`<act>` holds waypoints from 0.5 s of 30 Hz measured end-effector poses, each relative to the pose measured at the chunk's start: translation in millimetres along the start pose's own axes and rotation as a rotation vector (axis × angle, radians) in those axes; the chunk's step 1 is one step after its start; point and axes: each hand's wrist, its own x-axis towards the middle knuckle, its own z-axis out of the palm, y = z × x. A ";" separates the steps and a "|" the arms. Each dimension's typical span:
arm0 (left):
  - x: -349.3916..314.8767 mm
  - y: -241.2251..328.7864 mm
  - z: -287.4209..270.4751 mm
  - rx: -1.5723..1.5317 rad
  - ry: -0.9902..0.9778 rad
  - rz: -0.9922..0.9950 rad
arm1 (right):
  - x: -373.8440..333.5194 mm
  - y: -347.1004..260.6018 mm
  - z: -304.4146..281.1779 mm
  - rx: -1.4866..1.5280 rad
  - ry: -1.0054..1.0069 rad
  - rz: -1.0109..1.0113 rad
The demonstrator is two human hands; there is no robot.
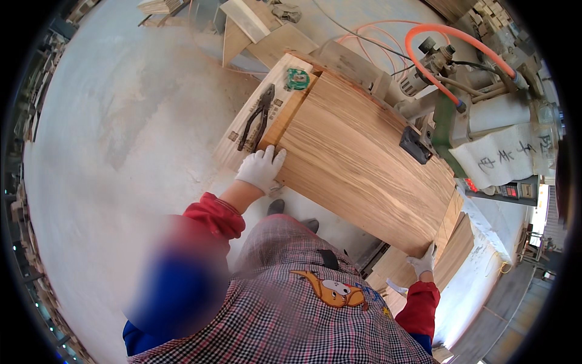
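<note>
A wide wood-grain panel [364, 158] lies slanting across the worktop in front of me, with a separate-looking strip along each short end. My left hand [262, 168], in a white glove, grips its near left corner, fingers on top. At the near right corner, my right hand [422, 262], also gloved, closes on the panel's edge; part of its fingers is hidden. Beyond my left hand, dark-handled pliers [257, 118] rest on a pale board [233, 142]. A small green object [297, 79] sits at that board's far end.
A machine with a dark block [415, 145] stands over the panel's far edge, an orange hose [479, 39] looping above it. More wood panels [454, 249] lie beneath at the right. Loose boards [245, 27] lie at the far left. A control box [515, 190] is at right.
</note>
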 end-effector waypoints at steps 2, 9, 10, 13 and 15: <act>0.8 2.0 -6.3 -0.032 -0.052 -0.025 | -0.2 0.6 0.3 0.012 -0.011 0.019; 2.5 1.9 -11.7 -0.074 -0.150 -0.070 | -2.6 -12.0 -2.0 0.025 -0.006 0.055; 2.9 1.7 -11.6 -0.076 -0.153 -0.071 | -2.6 -13.7 -2.5 0.019 -0.012 0.067; 4.0 2.6 -13.9 -0.093 -0.161 -0.085 | -2.4 -14.1 -3.6 0.005 -0.024 0.089; 3.5 2.1 -12.1 -0.089 -0.140 -0.082 | -2.5 -13.7 -3.2 0.003 -0.027 0.086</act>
